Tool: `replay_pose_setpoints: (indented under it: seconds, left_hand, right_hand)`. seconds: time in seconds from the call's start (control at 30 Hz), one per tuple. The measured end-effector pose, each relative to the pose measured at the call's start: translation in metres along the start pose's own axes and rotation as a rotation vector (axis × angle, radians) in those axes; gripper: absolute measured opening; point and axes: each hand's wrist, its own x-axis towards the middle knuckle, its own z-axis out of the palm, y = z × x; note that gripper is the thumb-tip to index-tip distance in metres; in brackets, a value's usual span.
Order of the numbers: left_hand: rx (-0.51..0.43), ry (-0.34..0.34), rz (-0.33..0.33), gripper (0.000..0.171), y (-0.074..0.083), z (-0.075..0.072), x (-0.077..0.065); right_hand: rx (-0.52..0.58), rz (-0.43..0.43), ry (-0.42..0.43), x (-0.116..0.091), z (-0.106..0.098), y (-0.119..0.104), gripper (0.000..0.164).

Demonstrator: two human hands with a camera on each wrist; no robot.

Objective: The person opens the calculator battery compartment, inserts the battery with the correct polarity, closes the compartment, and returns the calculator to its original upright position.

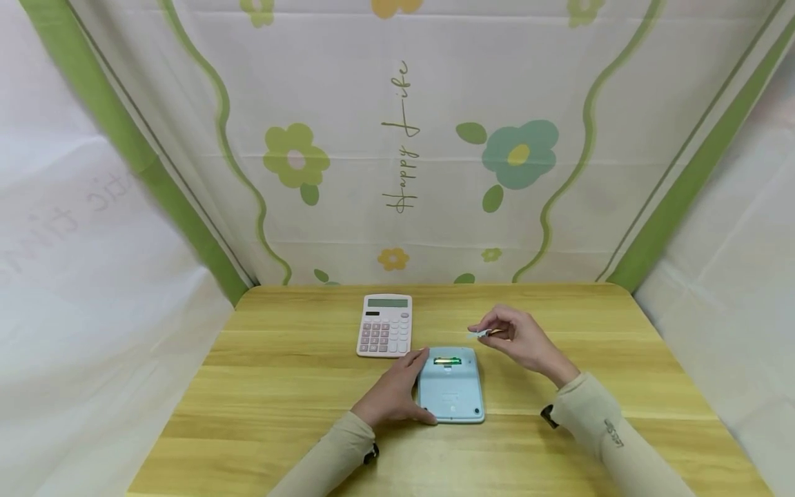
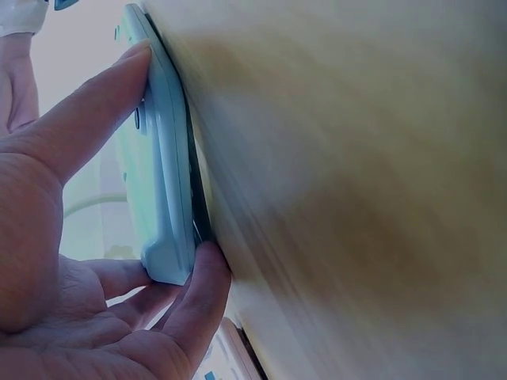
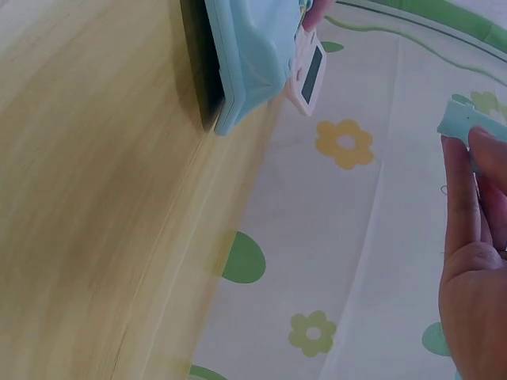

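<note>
A light blue calculator [image 1: 450, 393] lies face down on the table, its back towards me. In its uncovered battery slot sits a green and gold battery [image 1: 447, 361]. My left hand [image 1: 397, 390] grips the calculator's left side, thumb at the near corner and fingers at the far one; in the left wrist view a fingertip reaches its underside edge. Above and right of the calculator, apart from it, my right hand [image 1: 518, 342] pinches a small light blue battery cover [image 3: 459, 120] between thumb and fingers.
A pink and white calculator [image 1: 385, 326] lies face up just beyond my left hand. The wooden table [image 1: 279, 386] meets a white flowered curtain [image 1: 348, 221] at its far edge, with more cloth at both sides.
</note>
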Motion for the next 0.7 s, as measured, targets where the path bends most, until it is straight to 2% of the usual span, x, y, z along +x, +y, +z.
replay_pose_setpoints:
  seconds: [0.13, 0.37, 0.7]
  left_hand:
    - [0.000, -0.002, -0.007, 0.128, 0.0008, 0.0001, -0.0001]
    - [0.003, -0.003, -0.011, 0.128, 0.0007, 0.0003, 0.0012]
    - [-0.007, -0.003, -0.008, 0.128, -0.0042, 0.0032, 0.0018]
  right_hand:
    - [0.037, -0.017, -0.011, 0.0004, -0.0003, 0.0018, 0.017]
    - [0.031, -0.042, -0.018, 0.0006, 0.0009, 0.0035, 0.034]
    - [0.097, -0.033, -0.040, -0.0014, 0.0028, 0.0018, 0.024]
